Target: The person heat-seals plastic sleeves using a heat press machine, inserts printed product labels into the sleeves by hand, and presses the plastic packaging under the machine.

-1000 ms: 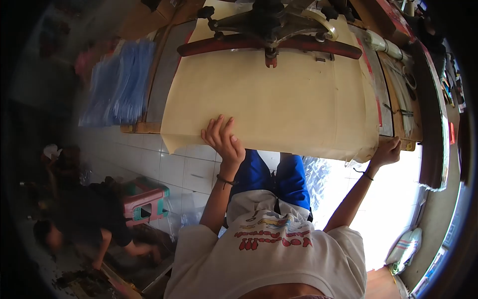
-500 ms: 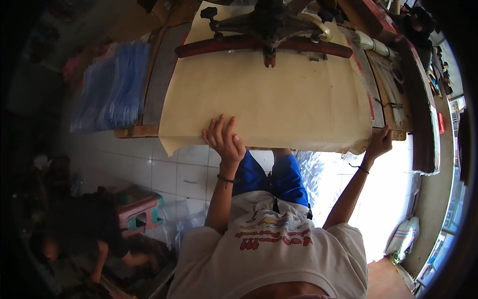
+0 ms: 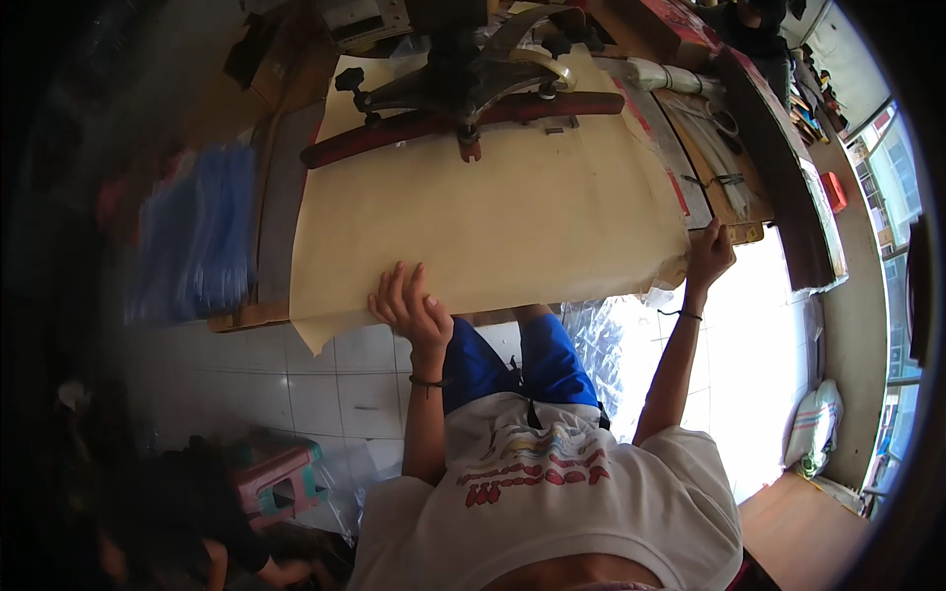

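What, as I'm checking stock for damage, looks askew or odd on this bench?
The tan paper sheet has odd near corners: its left corner juts past the wooden table edge in a point, while its right corner, by the right hand, looks crumpled. They stand out because the rest looks fairly smooth.

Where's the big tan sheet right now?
The tan sheet is in the head view's upper middle, under the red bar, with the left hand at its near edge.
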Motion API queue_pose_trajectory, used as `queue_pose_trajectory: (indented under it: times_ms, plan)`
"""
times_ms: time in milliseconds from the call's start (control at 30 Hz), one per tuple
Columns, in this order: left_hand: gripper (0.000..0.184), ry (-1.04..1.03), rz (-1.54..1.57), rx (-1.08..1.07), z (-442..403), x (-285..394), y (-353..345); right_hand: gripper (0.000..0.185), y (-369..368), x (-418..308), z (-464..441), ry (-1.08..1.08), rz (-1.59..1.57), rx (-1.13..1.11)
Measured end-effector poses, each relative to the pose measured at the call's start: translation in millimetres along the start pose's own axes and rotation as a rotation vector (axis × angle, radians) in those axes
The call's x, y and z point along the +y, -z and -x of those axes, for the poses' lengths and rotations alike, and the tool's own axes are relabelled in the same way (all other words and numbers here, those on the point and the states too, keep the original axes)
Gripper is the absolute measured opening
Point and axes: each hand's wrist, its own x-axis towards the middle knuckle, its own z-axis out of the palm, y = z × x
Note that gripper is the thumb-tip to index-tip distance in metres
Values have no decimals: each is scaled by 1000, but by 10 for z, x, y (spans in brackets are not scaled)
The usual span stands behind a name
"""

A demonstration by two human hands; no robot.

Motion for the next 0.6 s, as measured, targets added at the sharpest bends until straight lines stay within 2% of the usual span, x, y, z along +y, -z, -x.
queue_pose_trajectory:
  times_ms: [100,200,400,533,600]
  plan:
    - [44,2,2,-2,-19,-1,30,39,63,-93,-19,-13,-10,-69]
    - [44,-9,-1,-7,-6,0,18,43,53,-162,-38,-40,-108,-58]
    - [43,-8,10,-30,-49,36,81,41,44,-108,-404,-29,-14,-178]
    - [42,-11,9,-59,-86,54,135,37,136,-60,-1012,-105,171,-116]
    - [42,-22,5,-62,-74,41,145,32,90,313,-1239,29,302,-60]
